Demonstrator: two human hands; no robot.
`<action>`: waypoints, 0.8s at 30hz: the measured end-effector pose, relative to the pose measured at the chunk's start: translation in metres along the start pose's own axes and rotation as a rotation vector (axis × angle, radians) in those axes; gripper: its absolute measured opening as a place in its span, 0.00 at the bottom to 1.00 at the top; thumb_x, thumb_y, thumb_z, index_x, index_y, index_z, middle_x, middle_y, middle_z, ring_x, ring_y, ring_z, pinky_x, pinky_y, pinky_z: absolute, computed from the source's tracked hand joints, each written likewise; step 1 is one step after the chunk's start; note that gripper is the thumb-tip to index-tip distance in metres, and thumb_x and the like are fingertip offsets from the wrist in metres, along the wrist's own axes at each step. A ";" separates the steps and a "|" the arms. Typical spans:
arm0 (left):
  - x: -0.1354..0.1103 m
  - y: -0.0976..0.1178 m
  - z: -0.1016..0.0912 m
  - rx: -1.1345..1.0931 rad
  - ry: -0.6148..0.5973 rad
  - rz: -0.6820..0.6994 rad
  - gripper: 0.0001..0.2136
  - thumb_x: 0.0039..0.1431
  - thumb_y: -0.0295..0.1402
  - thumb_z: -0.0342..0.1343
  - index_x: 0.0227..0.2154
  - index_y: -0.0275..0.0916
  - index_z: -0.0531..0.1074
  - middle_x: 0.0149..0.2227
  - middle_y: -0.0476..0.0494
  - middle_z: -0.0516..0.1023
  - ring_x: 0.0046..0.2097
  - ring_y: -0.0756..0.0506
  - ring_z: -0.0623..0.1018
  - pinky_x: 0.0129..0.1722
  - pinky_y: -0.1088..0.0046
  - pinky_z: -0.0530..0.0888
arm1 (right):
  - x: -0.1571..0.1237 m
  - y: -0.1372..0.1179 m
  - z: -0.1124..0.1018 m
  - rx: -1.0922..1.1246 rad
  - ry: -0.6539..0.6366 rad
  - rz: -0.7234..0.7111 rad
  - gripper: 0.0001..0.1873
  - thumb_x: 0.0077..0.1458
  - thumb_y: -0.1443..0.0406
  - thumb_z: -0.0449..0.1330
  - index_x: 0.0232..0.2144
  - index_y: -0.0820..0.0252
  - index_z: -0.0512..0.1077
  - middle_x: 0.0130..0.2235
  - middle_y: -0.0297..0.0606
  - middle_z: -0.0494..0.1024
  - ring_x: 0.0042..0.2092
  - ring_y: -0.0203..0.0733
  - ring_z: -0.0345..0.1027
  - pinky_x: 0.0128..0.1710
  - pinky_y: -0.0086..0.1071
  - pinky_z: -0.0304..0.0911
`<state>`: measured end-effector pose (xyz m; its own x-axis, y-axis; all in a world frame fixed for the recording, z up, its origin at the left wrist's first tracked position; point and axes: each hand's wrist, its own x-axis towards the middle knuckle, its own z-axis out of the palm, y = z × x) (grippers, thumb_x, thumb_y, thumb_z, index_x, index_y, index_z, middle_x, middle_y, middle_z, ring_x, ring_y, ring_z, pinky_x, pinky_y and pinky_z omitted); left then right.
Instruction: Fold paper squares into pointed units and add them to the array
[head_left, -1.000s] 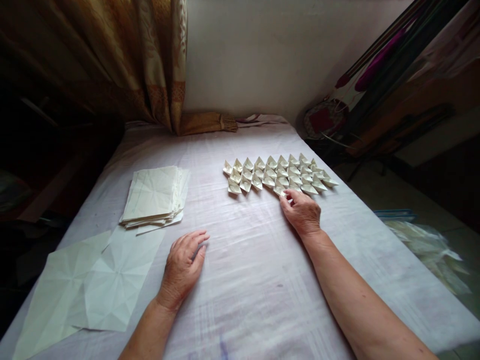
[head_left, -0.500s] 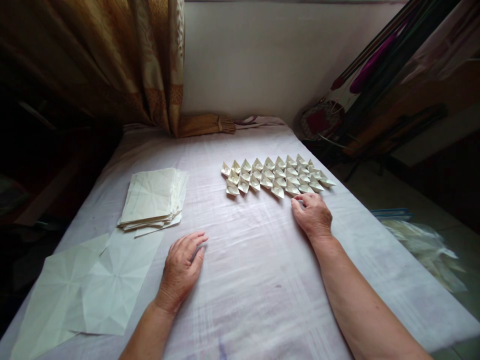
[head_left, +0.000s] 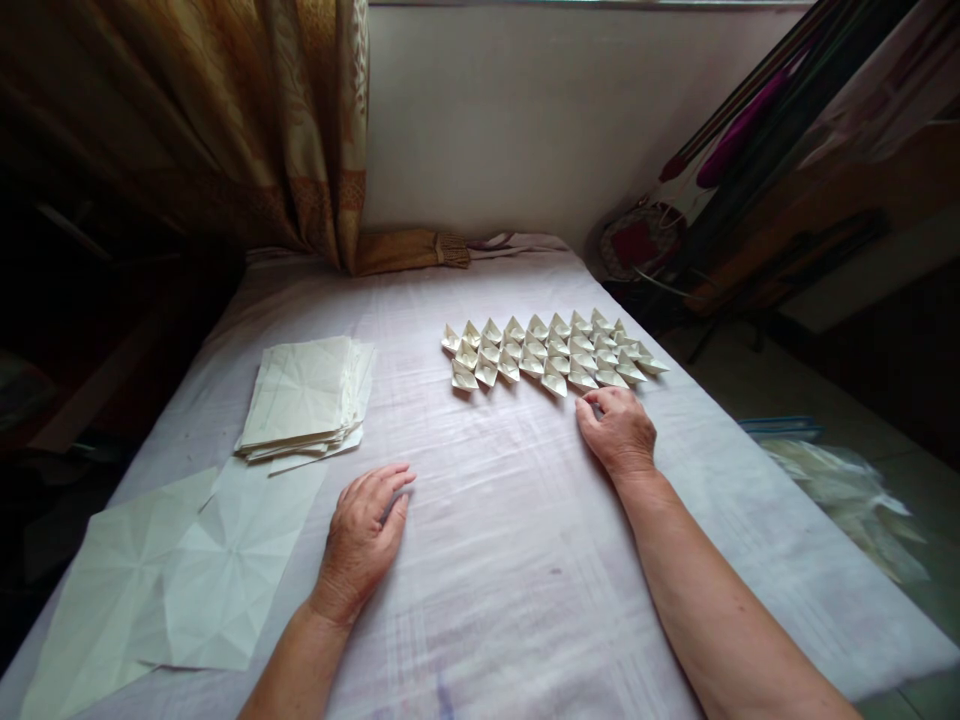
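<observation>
My left hand (head_left: 364, 530) rests on the cloth-covered table, palm down. Its fingers are stretched out and the thumb stands apart, with nothing in them. Farther forward on the right, my right hand (head_left: 619, 425) lies with curled fingers close to the thumb, just in front of the small folded paper boats (head_left: 534, 365). Whether those fingertips hold or touch anything is hidden. The pale boats stand in several close rows, their pointed tips raised. A stack of creased square paper sheets (head_left: 296, 390) lies beyond my left hand.
Two larger creased sheets, a whiter one (head_left: 229, 570) and a yellowish one (head_left: 112, 590), overlap at the table's left edge. A gold curtain (head_left: 330, 120) hangs at the back left. Plastic bags (head_left: 847, 490) lie on the floor to the right, below the table (head_left: 495, 600).
My right hand has shifted slightly left along the front of the boats. My left hand and the paper sheets stay where they were.
</observation>
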<state>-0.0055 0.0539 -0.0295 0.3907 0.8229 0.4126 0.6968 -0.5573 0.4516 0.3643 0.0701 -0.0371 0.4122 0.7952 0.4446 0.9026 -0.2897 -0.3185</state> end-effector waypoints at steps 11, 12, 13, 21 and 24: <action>0.001 -0.001 0.000 -0.011 -0.008 -0.017 0.10 0.62 0.32 0.50 0.44 0.44 0.74 0.46 0.44 0.80 0.48 0.42 0.77 0.50 0.60 0.73 | -0.012 -0.012 -0.005 0.050 -0.022 0.023 0.11 0.54 0.60 0.54 0.24 0.57 0.71 0.30 0.37 0.73 0.31 0.40 0.63 0.30 0.31 0.54; 0.001 -0.001 0.000 -0.016 -0.002 -0.019 0.10 0.62 0.32 0.50 0.43 0.44 0.74 0.46 0.44 0.80 0.48 0.42 0.77 0.50 0.60 0.73 | -0.013 -0.015 -0.005 0.069 -0.015 0.035 0.12 0.54 0.59 0.54 0.24 0.57 0.71 0.29 0.37 0.73 0.30 0.39 0.62 0.29 0.31 0.53; 0.001 -0.001 0.000 -0.022 0.002 -0.019 0.10 0.62 0.31 0.50 0.43 0.44 0.74 0.46 0.44 0.80 0.48 0.42 0.77 0.50 0.60 0.73 | -0.014 -0.018 -0.006 0.088 -0.004 0.043 0.12 0.54 0.59 0.53 0.23 0.57 0.71 0.28 0.36 0.73 0.29 0.39 0.62 0.29 0.31 0.53; 0.001 -0.003 -0.001 -0.062 0.077 -0.011 0.11 0.62 0.29 0.49 0.43 0.43 0.74 0.44 0.44 0.81 0.46 0.44 0.79 0.48 0.63 0.75 | -0.018 -0.075 -0.022 0.296 0.116 -0.150 0.13 0.56 0.59 0.54 0.23 0.57 0.69 0.25 0.35 0.72 0.28 0.38 0.65 0.32 0.30 0.58; 0.003 -0.011 -0.005 -0.041 0.179 -0.011 0.11 0.62 0.27 0.48 0.42 0.42 0.74 0.41 0.44 0.81 0.44 0.45 0.79 0.48 0.65 0.76 | -0.026 -0.115 -0.020 0.417 0.074 -0.282 0.12 0.58 0.61 0.54 0.24 0.57 0.69 0.25 0.34 0.71 0.27 0.37 0.64 0.32 0.29 0.59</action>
<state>-0.0155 0.0620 -0.0292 0.2672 0.7979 0.5403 0.6741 -0.5555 0.4868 0.2520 0.0723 0.0053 0.1809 0.7678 0.6146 0.8598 0.1800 -0.4779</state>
